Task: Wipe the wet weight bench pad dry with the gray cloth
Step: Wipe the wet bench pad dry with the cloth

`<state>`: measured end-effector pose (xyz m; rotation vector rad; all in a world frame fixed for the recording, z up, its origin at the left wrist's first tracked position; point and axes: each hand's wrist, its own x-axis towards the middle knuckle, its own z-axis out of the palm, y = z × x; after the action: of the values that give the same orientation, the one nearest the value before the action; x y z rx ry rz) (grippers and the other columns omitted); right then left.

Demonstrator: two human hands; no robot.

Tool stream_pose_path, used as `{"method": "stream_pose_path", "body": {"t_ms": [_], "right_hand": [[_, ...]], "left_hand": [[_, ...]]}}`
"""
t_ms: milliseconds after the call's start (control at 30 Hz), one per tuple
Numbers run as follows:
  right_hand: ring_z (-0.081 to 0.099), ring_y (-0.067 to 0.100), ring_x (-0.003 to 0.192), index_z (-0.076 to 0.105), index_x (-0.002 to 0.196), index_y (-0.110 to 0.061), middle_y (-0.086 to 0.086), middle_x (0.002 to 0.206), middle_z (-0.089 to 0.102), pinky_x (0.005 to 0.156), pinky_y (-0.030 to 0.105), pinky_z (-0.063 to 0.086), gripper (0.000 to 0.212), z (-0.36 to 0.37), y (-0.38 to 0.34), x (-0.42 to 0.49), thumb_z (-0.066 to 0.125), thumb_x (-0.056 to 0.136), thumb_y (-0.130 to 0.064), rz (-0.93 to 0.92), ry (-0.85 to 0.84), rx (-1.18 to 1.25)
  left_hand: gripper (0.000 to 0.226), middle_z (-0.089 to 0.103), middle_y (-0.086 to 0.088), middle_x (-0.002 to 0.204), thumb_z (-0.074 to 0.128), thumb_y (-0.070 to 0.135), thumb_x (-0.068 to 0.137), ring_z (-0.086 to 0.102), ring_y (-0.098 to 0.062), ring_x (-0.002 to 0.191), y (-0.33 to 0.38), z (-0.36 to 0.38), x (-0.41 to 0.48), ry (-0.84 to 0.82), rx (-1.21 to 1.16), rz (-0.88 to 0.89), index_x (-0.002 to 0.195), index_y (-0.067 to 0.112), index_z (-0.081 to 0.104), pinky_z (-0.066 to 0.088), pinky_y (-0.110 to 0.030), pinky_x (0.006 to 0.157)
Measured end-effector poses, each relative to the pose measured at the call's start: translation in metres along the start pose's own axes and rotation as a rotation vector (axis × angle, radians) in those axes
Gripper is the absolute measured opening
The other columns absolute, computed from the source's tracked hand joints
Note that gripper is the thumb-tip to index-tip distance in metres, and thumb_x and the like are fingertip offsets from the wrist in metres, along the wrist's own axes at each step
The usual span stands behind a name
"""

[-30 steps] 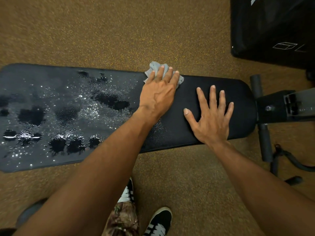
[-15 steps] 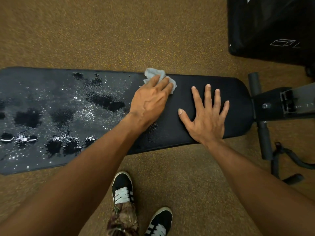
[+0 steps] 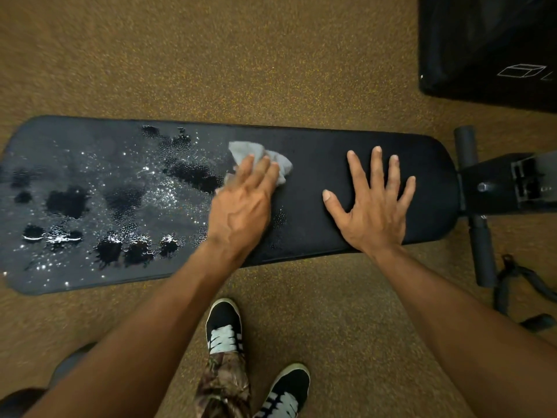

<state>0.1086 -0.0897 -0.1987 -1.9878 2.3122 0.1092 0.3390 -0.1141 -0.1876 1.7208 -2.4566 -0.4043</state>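
The left hand presses the crumpled gray cloth flat-palmed at mid-frame on the weight bench pad, bordering the water droplets left of it; the right hand, fingers spread, likely braces the dry right end.

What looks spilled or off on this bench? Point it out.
Water is pooled and beaded across the left half of the bench pad, in dark puddles and glinting droplets. A small patch of droplets remains beside the left hand, which presses the gray cloth. The pad under the right hand looks dry.
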Motion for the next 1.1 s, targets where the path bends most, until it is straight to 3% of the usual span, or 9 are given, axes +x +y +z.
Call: {"method": "stream_pose_path", "body": {"t_ms": [100, 200, 267, 400, 533, 667, 800, 900, 1100], "right_hand": [[0.008, 0.036, 0.153, 0.014, 0.158, -0.035, 0.008, 0.167, 0.01, 0.116, 0.067, 0.013, 0.081, 0.001, 0.0, -0.001, 0.024, 0.089, -0.078, 0.001, 0.004, -0.003], [0.009, 0.037, 0.152, 0.015, 0.158, -0.035, 0.008, 0.167, 0.011, 0.116, 0.067, 0.013, 0.081, 0.001, 0.0, -0.001, 0.024, 0.089, -0.077, -0.003, 0.012, 0.006], [0.009, 0.036, 0.152, 0.015, 0.158, -0.036, 0.008, 0.167, 0.012, 0.116, 0.067, 0.012, 0.081, 0.001, 0.0, 0.0, 0.025, 0.089, -0.077, -0.009, 0.021, 0.021], [0.008, 0.036, 0.153, 0.015, 0.158, -0.036, 0.007, 0.167, 0.011, 0.116, 0.067, 0.012, 0.081, 0.001, 0.001, -0.001, 0.025, 0.089, -0.078, -0.01, 0.025, 0.033], [0.008, 0.037, 0.153, 0.014, 0.158, -0.036, 0.008, 0.167, 0.01, 0.116, 0.068, 0.012, 0.082, 0.002, 0.002, -0.001, 0.025, 0.089, -0.079, -0.014, 0.017, 0.022], [0.008, 0.037, 0.152, 0.013, 0.158, -0.036, 0.008, 0.167, 0.009, 0.116, 0.068, 0.012, 0.083, 0.003, 0.002, 0.0, 0.026, 0.088, -0.078, -0.015, 0.025, 0.013], [0.008, 0.036, 0.152, 0.013, 0.158, -0.036, 0.008, 0.167, 0.01, 0.116, 0.067, 0.012, 0.082, 0.005, 0.002, -0.001, 0.025, 0.089, -0.078, -0.017, 0.035, 0.018], [0.007, 0.036, 0.153, 0.013, 0.158, -0.037, 0.007, 0.167, 0.01, 0.117, 0.067, 0.011, 0.081, 0.006, 0.003, -0.001, 0.026, 0.089, -0.079, -0.016, 0.04, 0.03], [0.009, 0.037, 0.152, 0.015, 0.158, -0.035, 0.009, 0.167, 0.011, 0.116, 0.067, 0.012, 0.081, 0.004, 0.003, -0.001, 0.026, 0.089, -0.078, -0.022, 0.046, 0.037]], "left_hand": [[0.049, 0.054, -0.01, 0.148, 0.055, 0.002, 0.093, 0.045, -0.035, 0.141, 0.018, 0.01, 0.005, 0.051, -0.048, 0.082, 0.142, 0.008, 0.054, 0.052, -0.049, 0.1], [0.044, 0.042, -0.004, 0.158, 0.04, 0.009, 0.104, 0.028, -0.028, 0.151, 0.021, 0.004, 0.036, 0.003, -0.098, 0.051, 0.147, 0.014, 0.048, 0.042, -0.049, 0.11], [0.035, 0.048, -0.003, 0.152, 0.041, 0.014, 0.105, 0.033, -0.025, 0.149, 0.013, -0.001, 0.053, 0.031, -0.098, 0.042, 0.137, 0.015, 0.056, 0.046, -0.047, 0.104], [0.019, 0.064, -0.004, 0.123, 0.056, 0.018, 0.098, 0.058, -0.029, 0.117, -0.006, -0.006, 0.041, 0.218, 0.024, 0.021, 0.115, 0.018, 0.066, 0.057, -0.042, 0.077], [0.018, 0.07, -0.005, 0.115, 0.056, 0.017, 0.101, 0.063, -0.028, 0.107, 0.006, -0.001, -0.001, 0.263, -0.007, 0.037, 0.114, 0.015, 0.068, 0.058, -0.042, 0.078], [0.024, 0.07, -0.009, 0.127, 0.062, 0.015, 0.098, 0.062, -0.031, 0.124, 0.012, 0.018, -0.012, 0.276, -0.103, 0.129, 0.121, 0.012, 0.071, 0.057, -0.044, 0.096], [0.024, 0.067, -0.006, 0.125, 0.051, 0.02, 0.098, 0.06, -0.026, 0.124, 0.012, 0.01, 0.033, 0.225, -0.103, 0.184, 0.112, 0.017, 0.07, 0.057, -0.041, 0.081], [0.021, 0.064, -0.008, 0.119, 0.053, 0.025, 0.098, 0.059, -0.031, 0.112, 0.006, -0.003, 0.057, 0.238, -0.064, 0.082, 0.109, 0.015, 0.069, 0.053, -0.04, 0.066], [0.019, 0.067, -0.006, 0.102, 0.056, 0.026, 0.099, 0.059, -0.031, 0.098, -0.003, -0.008, 0.004, 0.339, -0.013, -0.005, 0.105, 0.016, 0.071, 0.052, -0.04, 0.067]]}}
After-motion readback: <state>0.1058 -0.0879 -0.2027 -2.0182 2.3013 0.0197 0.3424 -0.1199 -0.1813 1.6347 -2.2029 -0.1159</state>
